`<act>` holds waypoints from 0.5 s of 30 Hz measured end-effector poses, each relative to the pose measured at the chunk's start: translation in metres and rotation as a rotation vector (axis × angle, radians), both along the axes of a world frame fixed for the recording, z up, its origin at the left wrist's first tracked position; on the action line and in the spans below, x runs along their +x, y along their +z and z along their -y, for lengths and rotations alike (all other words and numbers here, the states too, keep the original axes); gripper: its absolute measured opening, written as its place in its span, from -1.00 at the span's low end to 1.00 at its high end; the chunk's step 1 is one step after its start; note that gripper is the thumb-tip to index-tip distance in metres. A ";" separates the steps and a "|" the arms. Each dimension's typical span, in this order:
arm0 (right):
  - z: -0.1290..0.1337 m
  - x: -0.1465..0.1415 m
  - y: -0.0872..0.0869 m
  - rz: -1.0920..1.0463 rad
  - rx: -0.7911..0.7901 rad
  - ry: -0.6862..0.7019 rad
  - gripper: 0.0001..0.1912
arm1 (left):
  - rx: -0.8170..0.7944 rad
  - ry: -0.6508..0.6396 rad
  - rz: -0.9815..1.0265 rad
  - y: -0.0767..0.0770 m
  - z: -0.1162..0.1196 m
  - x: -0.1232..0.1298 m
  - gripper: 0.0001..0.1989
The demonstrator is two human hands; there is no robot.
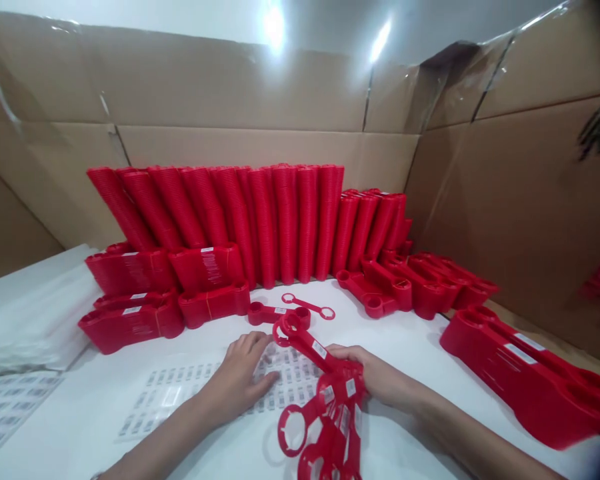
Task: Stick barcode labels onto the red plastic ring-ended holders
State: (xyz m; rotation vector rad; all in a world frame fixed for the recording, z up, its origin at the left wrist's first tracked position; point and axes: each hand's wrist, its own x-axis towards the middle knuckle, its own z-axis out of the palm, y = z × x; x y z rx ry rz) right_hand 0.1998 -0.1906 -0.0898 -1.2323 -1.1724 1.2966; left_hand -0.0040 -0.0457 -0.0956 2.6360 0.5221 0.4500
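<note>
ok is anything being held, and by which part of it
The right hand holds a fanned bunch of red pieces by the ends where they overlap; the exact grip is partly hidden. The left hand appears empty.

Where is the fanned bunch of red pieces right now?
In the head view, the fanned bunch of red pieces is in the right hand, low, slightly right of centre, with the left hand to its left.

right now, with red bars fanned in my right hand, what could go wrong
The red bars are fanned in the right hand, so one could slip out. The label sheet lies below the left hand and might get dragged. The tall stacks stand close together, so a knock could topple several.
</note>
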 end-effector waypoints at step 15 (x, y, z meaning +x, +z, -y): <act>-0.022 -0.005 0.022 0.328 0.317 -0.102 -0.72 | -0.034 -0.029 0.231 0.036 -0.019 -0.009 -0.86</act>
